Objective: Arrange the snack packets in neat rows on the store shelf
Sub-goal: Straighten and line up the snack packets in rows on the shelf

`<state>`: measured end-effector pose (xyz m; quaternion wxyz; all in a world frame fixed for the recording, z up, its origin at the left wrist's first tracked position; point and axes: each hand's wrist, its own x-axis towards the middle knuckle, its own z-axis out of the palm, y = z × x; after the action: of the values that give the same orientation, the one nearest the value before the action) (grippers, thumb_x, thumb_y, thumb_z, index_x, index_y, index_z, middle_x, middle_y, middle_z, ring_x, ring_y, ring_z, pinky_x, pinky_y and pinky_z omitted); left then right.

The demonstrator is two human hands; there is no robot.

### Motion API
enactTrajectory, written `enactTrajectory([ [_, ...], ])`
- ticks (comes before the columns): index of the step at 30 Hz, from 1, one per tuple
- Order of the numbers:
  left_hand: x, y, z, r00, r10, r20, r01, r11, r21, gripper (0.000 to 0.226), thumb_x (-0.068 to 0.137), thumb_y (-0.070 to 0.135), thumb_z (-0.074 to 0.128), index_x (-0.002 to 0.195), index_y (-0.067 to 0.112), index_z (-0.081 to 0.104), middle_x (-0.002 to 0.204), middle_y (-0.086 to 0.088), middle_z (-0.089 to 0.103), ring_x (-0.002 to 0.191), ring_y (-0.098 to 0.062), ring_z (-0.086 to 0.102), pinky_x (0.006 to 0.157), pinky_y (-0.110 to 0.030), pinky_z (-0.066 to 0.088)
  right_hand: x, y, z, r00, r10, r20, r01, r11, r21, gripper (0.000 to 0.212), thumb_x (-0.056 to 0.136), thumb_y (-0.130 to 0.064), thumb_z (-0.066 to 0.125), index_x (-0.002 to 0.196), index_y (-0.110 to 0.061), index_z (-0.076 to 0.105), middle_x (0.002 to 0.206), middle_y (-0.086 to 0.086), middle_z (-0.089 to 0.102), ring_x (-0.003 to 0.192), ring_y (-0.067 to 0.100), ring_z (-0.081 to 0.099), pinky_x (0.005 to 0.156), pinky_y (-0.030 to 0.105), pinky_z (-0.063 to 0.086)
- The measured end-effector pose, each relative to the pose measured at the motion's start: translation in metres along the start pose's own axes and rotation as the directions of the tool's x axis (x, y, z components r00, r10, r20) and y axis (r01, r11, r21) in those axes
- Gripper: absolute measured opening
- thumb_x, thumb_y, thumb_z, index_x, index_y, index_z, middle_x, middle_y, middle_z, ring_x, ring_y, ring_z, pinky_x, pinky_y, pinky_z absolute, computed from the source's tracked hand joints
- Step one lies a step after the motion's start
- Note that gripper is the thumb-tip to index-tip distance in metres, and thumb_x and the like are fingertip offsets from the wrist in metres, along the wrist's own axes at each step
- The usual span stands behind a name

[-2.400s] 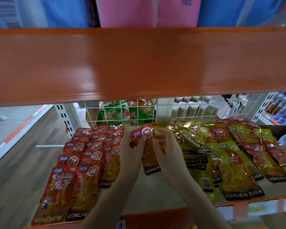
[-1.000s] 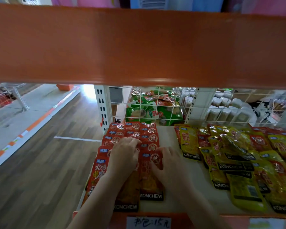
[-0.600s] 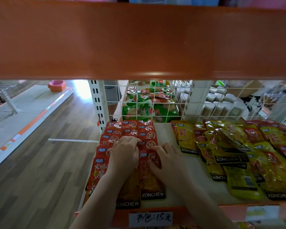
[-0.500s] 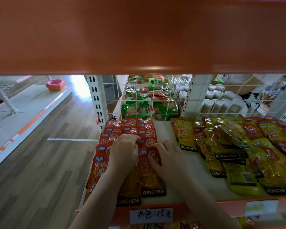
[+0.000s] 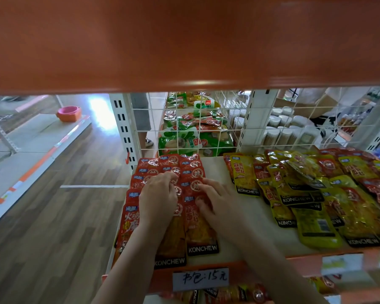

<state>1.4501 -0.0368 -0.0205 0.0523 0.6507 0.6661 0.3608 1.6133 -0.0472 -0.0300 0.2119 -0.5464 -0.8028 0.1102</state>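
- The red snack packets (image 5: 193,172) under both hands read "KONCHEW" along their black bottom bands; the yellow packets (image 5: 246,176) to the right of the hands carry the same word.
- A handwritten price tag (image 5: 201,278) on the shelf (image 5: 261,220) edge, just nearer than the wrists, ends in "15元".
- Since half a second ago, hands and packets lie much as they did.
- The left hand (image 5: 158,200) rests on the red rows with fingers bent at the tips.
- The right hand (image 5: 215,205) lies flat beside it, fingers spread, pressing the rightmost red column.
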Motion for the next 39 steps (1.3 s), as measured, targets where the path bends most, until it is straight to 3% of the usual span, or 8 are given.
enactTrajectory([
  [5, -0.003, 0.003, 0.0, 0.99, 0.095, 0.105, -0.101, 0.993, 0.057, 0.029, 0.093, 0.018, 0.049, 0.119, 0.019, 0.061, 0.122, 0.003, 0.061, 0.115, -0.011, 0.053, 0.094, -0.02, 0.039, -0.001, 0.002, 0.008, 0.998, -0.031, 0.046, 0.034, 0.996, -0.082, 0.079, 0.082, -0.063, 0.011, 0.143, -0.021, 0.037, 0.152, -0.004, 0.027, 0.14, 0.014, 0.021, 0.113, 0.036, 0.021],
  [13, -0.002, 0.0, 0.003, 0.98, 0.13, 0.147, -0.145, 0.985, 0.094, 0.029, 0.093, 0.018, 0.048, 0.119, 0.019, 0.061, 0.123, 0.003, 0.059, 0.121, -0.012, 0.047, 0.103, -0.024, 0.032, -0.003, -0.002, 0.003, 1.0, -0.003, -0.019, 0.0, 0.987, -0.163, 0.064, 0.085, -0.06, 0.025, 0.121, -0.02, 0.059, 0.127, -0.004, 0.052, 0.121, 0.018, 0.046, 0.099, 0.042, 0.04],
  [16, 0.001, 0.002, 0.002, 0.982, 0.14, 0.128, -0.15, 0.986, 0.068, 0.028, 0.094, 0.018, 0.047, 0.118, 0.017, 0.061, 0.119, 0.002, 0.062, 0.115, -0.013, 0.052, 0.098, -0.025, 0.037, -0.003, -0.003, 0.002, 0.994, -0.007, -0.11, -0.009, 0.989, -0.147, 0.052, 0.087, -0.055, 0.032, 0.105, -0.019, 0.065, 0.113, -0.003, 0.058, 0.108, 0.017, 0.053, 0.089, 0.036, 0.048],
  [19, 0.009, 0.006, 0.0, 0.987, 0.134, 0.091, -0.14, 0.988, 0.062, 0.026, 0.094, 0.014, 0.047, 0.116, 0.016, 0.062, 0.112, 0.001, 0.065, 0.106, -0.014, 0.058, 0.088, -0.025, 0.044, -0.001, -0.004, -0.002, 0.987, 0.019, -0.159, -0.03, 0.997, -0.068, 0.034, 0.091, -0.041, 0.043, 0.104, -0.017, 0.063, 0.111, -0.002, 0.056, 0.104, 0.015, 0.051, 0.087, 0.029, 0.047],
  [22, 0.02, 0.008, 0.0, 0.991, 0.108, 0.078, -0.114, 0.99, 0.083, 0.026, 0.093, 0.011, 0.051, 0.115, 0.014, 0.064, 0.11, -0.001, 0.067, 0.1, -0.016, 0.062, 0.081, -0.025, 0.05, 0.006, -0.004, -0.007, 0.987, 0.107, -0.12, -0.099, 0.992, 0.078, 0.028, 0.095, -0.028, 0.051, 0.117, -0.013, 0.058, 0.114, 0.001, 0.057, 0.102, 0.013, 0.054, 0.086, 0.023, 0.048],
  [25, 0.028, 0.009, 0.001, 0.988, 0.098, 0.122, -0.114, 0.984, 0.135, 0.022, 0.09, 0.021, 0.059, 0.111, 0.016, 0.065, 0.108, 0.001, 0.067, 0.099, -0.014, 0.06, 0.077, -0.02, 0.043, 0.016, -0.004, -0.015, 0.974, 0.226, 0.004, -0.224, 0.959, 0.173, 0.032, 0.095, -0.023, 0.053, 0.124, -0.01, 0.052, 0.116, 0.004, 0.059, 0.102, 0.014, 0.057, 0.081, 0.02, 0.048],
  [32, 0.032, 0.011, 0.008, 0.974, 0.094, 0.206, -0.141, 0.964, 0.226, 0.018, 0.084, 0.036, 0.064, 0.091, 0.019, 0.066, 0.093, 0.005, 0.064, 0.094, -0.014, 0.052, 0.072, -0.024, 0.033, 0.025, -0.005, -0.022, 0.925, 0.306, 0.227, -0.337, 0.934, 0.116, 0.034, 0.092, -0.026, 0.059, 0.12, -0.011, 0.047, 0.114, 0.004, 0.058, 0.105, 0.02, 0.056, 0.083, 0.028, 0.046],
  [39, 0.039, 0.019, 0.013, 0.967, 0.093, 0.236, -0.143, 0.968, 0.206, 0.012, 0.087, 0.031, 0.061, 0.091, 0.021, 0.065, 0.098, 0.005, 0.063, 0.099, -0.016, 0.047, 0.079, -0.029, 0.033, 0.024, 0.0, -0.024, 0.951, 0.25, 0.184, -0.283, 0.943, 0.178, 0.026, 0.09, -0.025, 0.062, 0.113, -0.015, 0.053, 0.104, 0.001, 0.062, 0.096, 0.017, 0.06, 0.076, 0.026, 0.048],
])
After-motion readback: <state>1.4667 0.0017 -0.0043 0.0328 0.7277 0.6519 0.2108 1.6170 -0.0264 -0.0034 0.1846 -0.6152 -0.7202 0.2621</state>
